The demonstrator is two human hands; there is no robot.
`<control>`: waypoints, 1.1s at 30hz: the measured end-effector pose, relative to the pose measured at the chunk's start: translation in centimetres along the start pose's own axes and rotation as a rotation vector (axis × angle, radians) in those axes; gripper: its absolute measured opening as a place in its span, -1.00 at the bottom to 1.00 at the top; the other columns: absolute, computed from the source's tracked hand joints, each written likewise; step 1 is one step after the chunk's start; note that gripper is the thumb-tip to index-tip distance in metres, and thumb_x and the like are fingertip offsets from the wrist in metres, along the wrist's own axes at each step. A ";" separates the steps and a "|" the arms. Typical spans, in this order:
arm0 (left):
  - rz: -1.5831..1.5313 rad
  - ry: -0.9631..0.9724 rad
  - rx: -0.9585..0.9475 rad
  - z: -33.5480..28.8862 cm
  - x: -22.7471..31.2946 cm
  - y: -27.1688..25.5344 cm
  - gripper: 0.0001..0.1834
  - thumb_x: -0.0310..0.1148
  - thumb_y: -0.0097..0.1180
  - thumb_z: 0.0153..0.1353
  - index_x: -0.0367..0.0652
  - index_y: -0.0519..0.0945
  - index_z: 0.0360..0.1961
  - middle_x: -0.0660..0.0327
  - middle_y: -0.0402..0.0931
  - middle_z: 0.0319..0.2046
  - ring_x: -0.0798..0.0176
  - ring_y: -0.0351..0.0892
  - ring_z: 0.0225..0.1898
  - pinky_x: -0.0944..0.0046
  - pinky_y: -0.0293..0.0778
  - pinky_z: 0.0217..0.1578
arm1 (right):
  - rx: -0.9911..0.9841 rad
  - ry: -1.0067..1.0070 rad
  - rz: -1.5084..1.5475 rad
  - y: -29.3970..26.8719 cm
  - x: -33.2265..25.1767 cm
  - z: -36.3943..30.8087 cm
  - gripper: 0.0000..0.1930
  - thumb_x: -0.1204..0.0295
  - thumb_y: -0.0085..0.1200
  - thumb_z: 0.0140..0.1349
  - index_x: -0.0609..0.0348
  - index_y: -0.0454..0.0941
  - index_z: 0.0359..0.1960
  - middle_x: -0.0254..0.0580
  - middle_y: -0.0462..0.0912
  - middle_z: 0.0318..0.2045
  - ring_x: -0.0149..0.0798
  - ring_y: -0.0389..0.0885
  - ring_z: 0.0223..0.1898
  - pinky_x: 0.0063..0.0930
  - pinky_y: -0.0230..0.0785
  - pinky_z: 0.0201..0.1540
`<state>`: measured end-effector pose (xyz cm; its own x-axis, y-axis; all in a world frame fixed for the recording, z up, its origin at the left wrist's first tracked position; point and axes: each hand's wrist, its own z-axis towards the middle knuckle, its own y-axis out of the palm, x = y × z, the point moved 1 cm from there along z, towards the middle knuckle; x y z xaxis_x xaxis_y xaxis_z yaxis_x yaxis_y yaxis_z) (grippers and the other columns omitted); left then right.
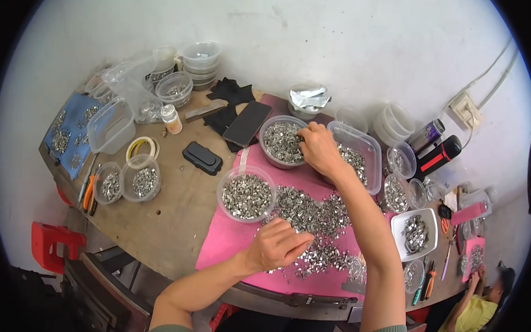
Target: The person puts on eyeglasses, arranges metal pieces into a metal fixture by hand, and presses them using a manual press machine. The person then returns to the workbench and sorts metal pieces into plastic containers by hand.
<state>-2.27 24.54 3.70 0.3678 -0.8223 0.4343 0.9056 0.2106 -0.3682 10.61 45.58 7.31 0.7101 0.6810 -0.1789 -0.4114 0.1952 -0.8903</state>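
Note:
My right hand point(322, 146) reaches over the rim of a round clear tub point(262, 147) full of small silvery metal pieces point(282, 142). Its fingers are bent together at the tub's right side, and what they pinch is hidden. Curled closed, my left hand point(279, 245) hovers over the near part of a pink mat point(222, 246); anything in its fingers is too small to make out. Beyond both wrists a loose heap of shiny metal pieces point(313, 214) spreads across the mat. Just past my left hand stands another round tub point(247, 197) filled with similar pieces.
Right of my right arm are a rectangular clear container point(374, 155), a white tray point(432, 221) of metal parts and pliers point(430, 283). Leftward lie a phone point(247, 123), a black case point(202, 157), tape rolls point(142, 150) and small tubs point(109, 184). Another person point(477, 311) works at far right.

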 end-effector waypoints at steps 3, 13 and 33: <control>-0.005 -0.006 -0.015 -0.2 0.0 0.0 -0.80 -0.50 0.37 0.08 -0.18 0.68 -0.23 0.33 0.48 -0.56 0.29 0.39 -0.54 0.26 0.34 -0.41 | 0.015 -0.017 0.089 0.5 -0.8 0.7 -0.81 0.56 0.15 0.15 0.31 0.66 -0.20 0.07 0.59 -0.27 0.13 0.58 -0.15 -0.08 0.43 -0.03; -0.041 -0.018 -0.025 -0.2 0.1 0.4 -0.78 -0.49 0.39 0.07 -0.16 0.70 -0.22 0.34 0.45 -0.58 0.30 0.41 -0.52 0.26 0.33 -0.40 | -0.105 0.471 0.897 -0.7 -0.3 0.4 -0.78 0.61 0.06 0.30 0.34 0.69 -0.08 -0.12 0.77 -0.23 -0.37 0.69 -0.28 -0.49 0.53 -0.14; -0.066 -0.039 -0.049 -0.5 -0.1 0.6 -0.78 -0.55 0.37 0.06 -0.17 0.69 -0.23 0.32 0.50 -0.58 0.29 0.41 -0.56 0.26 0.38 -0.36 | -0.113 0.579 1.307 -1.2 1.2 0.5 -0.71 0.66 0.05 0.31 0.37 0.59 0.06 -0.09 0.73 -0.14 -0.34 0.68 -0.16 -0.50 0.51 -0.06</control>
<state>-1.84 24.51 2.99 0.3166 -0.8123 0.4899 0.9170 0.1301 -0.3770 11.71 46.47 8.37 0.0050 -0.0585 -0.9983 -0.9116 -0.4106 0.0195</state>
